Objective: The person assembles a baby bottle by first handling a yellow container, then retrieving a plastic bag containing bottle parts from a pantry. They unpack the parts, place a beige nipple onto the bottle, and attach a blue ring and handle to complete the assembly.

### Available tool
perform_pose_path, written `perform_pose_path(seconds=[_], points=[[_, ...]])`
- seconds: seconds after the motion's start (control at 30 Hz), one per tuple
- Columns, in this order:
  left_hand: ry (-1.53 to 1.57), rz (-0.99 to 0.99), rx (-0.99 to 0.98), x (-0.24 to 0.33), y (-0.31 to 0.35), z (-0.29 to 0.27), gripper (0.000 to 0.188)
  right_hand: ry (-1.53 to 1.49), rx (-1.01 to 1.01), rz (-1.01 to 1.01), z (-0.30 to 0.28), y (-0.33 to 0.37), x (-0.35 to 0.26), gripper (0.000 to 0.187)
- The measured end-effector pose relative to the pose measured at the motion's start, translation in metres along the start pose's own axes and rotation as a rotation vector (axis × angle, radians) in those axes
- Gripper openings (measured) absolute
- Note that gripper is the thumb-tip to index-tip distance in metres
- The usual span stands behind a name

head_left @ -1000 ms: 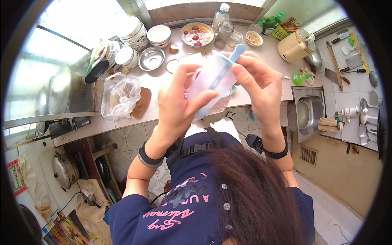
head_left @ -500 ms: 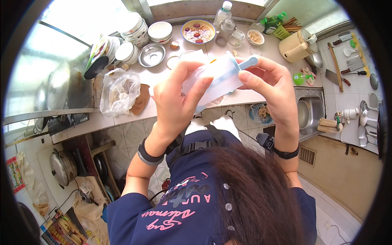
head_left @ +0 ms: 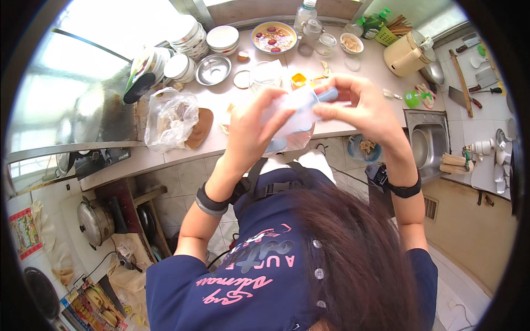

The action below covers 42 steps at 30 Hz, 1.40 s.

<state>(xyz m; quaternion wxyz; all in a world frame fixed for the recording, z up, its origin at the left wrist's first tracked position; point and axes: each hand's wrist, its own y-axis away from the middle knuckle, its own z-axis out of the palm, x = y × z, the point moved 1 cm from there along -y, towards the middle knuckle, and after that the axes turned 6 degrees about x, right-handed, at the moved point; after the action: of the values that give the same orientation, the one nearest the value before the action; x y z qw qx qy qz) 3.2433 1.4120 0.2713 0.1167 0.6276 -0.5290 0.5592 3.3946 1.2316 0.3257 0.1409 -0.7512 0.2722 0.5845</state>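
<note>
My left hand [head_left: 251,124] is closed around a frosted, translucent plastic container [head_left: 295,113] held over the counter's front edge. From its right end sticks out a light-blue handle [head_left: 329,95]. The fingers and thumb of my right hand [head_left: 367,110] are bent around that handle, a little blurred by motion. Another light-blue part [head_left: 276,145] shows at the container's lower end. Just beyond my hands, a small yellow-orange object [head_left: 298,81] and a clear container [head_left: 265,74] stand on the counter.
Bowl stacks [head_left: 190,36], a steel bowl [head_left: 213,70] and a plate of food with red dates [head_left: 273,37] line the back. A plastic bag [head_left: 168,118] lies left. A beige appliance [head_left: 408,52] stands right, near the sink [head_left: 428,140]. Knives [head_left: 461,96] hang beyond.
My right hand has moved slightly right, and the container has tipped and come lower in the picture. The view has shifted a little; the yellow-orange object now shows behind my hands.
</note>
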Motion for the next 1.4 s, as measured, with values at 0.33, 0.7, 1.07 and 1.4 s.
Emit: perform_pose_path(seconds=[0.33,0.7,1.07,1.4], points=[[0.080,-0.157,-0.303,-0.036,0.047,-0.019,0.048,-0.135,-0.177,0.333,0.035,0.017,0.051,0.040],[0.213,-0.349,-0.340,-0.066,0.065,-0.042,0.051,0.171,-0.502,-0.321,0.089,-0.018,0.077,0.033],[-0.151,-0.084,-0.046,-0.085,0.050,-0.135,0.017,0.091,-0.570,-0.461,0.144,-0.095,0.058,0.033],[-0.507,-0.369,0.303,-0.140,0.070,-0.196,0.023,-0.129,-0.457,-0.130,0.206,-0.147,0.107,0.031]])
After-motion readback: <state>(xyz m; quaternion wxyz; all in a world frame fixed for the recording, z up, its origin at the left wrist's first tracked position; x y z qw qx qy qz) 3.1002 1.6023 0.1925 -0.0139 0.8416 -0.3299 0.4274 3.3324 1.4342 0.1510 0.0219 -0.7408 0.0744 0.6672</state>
